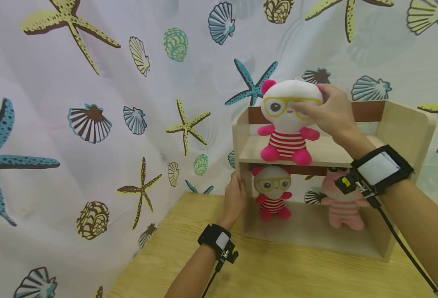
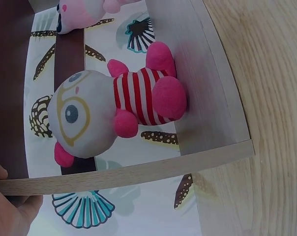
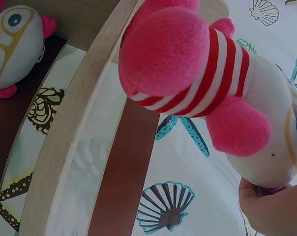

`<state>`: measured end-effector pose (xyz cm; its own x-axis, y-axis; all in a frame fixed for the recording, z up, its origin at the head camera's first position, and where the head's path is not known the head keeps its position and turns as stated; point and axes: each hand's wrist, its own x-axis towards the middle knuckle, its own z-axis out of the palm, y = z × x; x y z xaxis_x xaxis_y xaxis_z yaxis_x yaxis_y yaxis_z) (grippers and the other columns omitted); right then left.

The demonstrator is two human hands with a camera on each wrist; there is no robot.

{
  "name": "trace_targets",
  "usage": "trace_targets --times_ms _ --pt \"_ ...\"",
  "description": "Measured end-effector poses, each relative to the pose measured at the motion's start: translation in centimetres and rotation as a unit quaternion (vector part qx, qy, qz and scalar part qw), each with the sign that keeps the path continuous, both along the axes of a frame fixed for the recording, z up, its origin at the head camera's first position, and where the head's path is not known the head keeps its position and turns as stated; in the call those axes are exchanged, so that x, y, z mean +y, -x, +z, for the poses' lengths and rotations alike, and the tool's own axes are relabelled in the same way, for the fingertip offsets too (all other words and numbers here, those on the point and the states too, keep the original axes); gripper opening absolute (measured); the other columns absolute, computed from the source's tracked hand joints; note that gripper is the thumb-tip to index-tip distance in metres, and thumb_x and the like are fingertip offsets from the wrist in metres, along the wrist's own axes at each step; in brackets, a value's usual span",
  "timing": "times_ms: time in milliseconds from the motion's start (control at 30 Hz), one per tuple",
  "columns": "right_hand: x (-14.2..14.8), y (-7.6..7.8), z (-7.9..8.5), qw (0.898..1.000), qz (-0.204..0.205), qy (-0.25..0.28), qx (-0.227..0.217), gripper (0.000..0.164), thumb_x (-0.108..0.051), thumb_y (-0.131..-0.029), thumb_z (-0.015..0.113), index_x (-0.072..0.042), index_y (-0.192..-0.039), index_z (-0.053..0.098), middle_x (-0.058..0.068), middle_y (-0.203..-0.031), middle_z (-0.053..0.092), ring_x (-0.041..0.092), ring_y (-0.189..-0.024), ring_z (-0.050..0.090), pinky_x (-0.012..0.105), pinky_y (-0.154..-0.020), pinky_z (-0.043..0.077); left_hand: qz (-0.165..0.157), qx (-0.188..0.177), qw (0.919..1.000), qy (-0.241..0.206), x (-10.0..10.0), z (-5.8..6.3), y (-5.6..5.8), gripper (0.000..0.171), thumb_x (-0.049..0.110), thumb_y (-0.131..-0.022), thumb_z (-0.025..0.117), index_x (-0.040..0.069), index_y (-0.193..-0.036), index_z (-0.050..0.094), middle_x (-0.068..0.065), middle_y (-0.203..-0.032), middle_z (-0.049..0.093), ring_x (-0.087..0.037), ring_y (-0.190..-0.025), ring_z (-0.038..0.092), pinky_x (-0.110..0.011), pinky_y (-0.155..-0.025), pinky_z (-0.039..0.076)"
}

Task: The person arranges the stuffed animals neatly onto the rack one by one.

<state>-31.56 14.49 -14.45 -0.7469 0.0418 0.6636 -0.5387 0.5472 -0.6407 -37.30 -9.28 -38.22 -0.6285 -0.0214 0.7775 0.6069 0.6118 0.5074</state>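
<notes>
A white and pink panda plush [image 1: 287, 140] with yellow glasses and a red-striped body is upright at the upper shelf's front edge. My right hand [image 1: 328, 109] grips its head from the right side, thumb across the face. In the right wrist view the plush's pink foot [image 3: 163, 51] looms close to the camera. My left hand [image 1: 235, 196] holds the left side panel of the wooden shelf [image 1: 242, 182]. Inside the lower compartment sits a second panda plush [image 1: 272, 192], near that hand. A pink plush [image 1: 343, 203] stands to its right, partly hidden by the right wrist strap.
The shelf stands on a wooden table [image 1: 189, 248]. Behind it hangs a white curtain [image 1: 103, 174] printed with starfish and shells. Each wrist wears a black strap with a small camera and cable, such as the right strap [image 1: 382, 167].
</notes>
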Motion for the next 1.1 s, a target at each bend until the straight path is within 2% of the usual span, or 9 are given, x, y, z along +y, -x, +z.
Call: trace_targets --times_ms 200,300,467,567,700,933,1100 --pt "-0.9 1.3 0.4 1.0 0.009 0.002 0.0 0.075 -0.039 -0.088 0.075 0.0 -0.145 0.044 0.018 -0.13 0.055 0.03 -0.108 0.053 0.033 -0.083 0.051 0.007 0.007 1.0 -0.001 -0.1 0.1 0.1 0.012 0.002 -0.102 0.049 -0.005 -0.112 0.05 -0.025 -0.096 0.066 -0.036 -0.09 0.069 -0.045 -0.071 0.056" --pt "-1.3 2.2 0.5 1.0 0.016 0.003 -0.002 0.076 -0.04 -0.089 0.074 0.0 -0.146 0.043 0.019 -0.131 0.054 0.031 -0.11 0.054 0.038 -0.086 0.051 0.008 0.012 0.9999 -0.006 -0.1 0.1 0.0 0.011 0.002 -0.102 0.049 -0.005 -0.11 0.05 -0.025 -0.094 0.066 -0.036 -0.088 0.069 -0.046 -0.069 0.056" --pt "-1.6 3.1 0.6 1.0 0.006 -0.01 0.008 0.078 -0.039 -0.09 0.073 0.0 -0.148 0.04 0.021 -0.134 0.053 0.035 -0.114 0.054 0.051 -0.093 0.049 0.004 -0.004 0.9999 -0.013 -0.1 -0.1 -0.1 0.018 0.002 -0.102 0.049 -0.006 -0.118 0.05 -0.025 -0.098 0.067 -0.035 -0.092 0.069 -0.046 -0.072 0.056" --pt "-1.7 3.5 0.7 1.0 0.0 -0.013 0.019 0.076 -0.037 -0.09 0.073 0.0 -0.148 0.039 0.021 -0.135 0.052 0.037 -0.115 0.054 0.055 -0.094 0.048 0.001 -0.014 0.9997 -0.018 0.0 0.0 -0.1 0.023 0.002 -0.102 0.049 -0.006 -0.124 0.05 -0.025 -0.102 0.067 -0.035 -0.096 0.069 -0.047 -0.075 0.056" --pt "-2.1 4.3 1.0 0.999 0.003 -0.018 0.029 0.073 -0.034 -0.091 0.072 0.001 -0.146 0.04 0.022 -0.135 0.052 0.039 -0.115 0.053 0.056 -0.095 0.047 0.0 -0.02 0.9996 -0.021 0.1 0.3 0.0 0.024 0.004 -0.103 0.049 -0.005 -0.125 0.049 -0.026 -0.104 0.067 -0.036 -0.098 0.068 -0.048 -0.077 0.055" --pt "-2.8 6.1 0.8 0.999 0.019 -0.024 0.021 0.07 -0.028 -0.094 0.071 0.002 -0.147 0.037 0.024 -0.137 0.05 0.04 -0.119 0.051 0.056 -0.098 0.045 -0.003 -0.036 0.9991 -0.022 0.0 0.3 -0.2 0.022 0.004 -0.103 0.048 -0.005 -0.123 0.05 -0.023 -0.103 0.068 -0.033 -0.098 0.068 -0.046 -0.076 0.056" --pt "-3.0 7.2 0.5 0.999 0.016 -0.029 0.021 0.068 -0.026 -0.095 0.069 0.004 -0.146 0.037 0.025 -0.137 0.049 0.039 -0.12 0.049 0.055 -0.099 0.044 0.001 -0.027 0.9995 -0.014 -0.1 0.2 -0.2 0.02 0.005 -0.103 0.048 -0.005 -0.12 0.05 -0.023 -0.102 0.068 -0.032 -0.098 0.069 -0.045 -0.075 0.056"
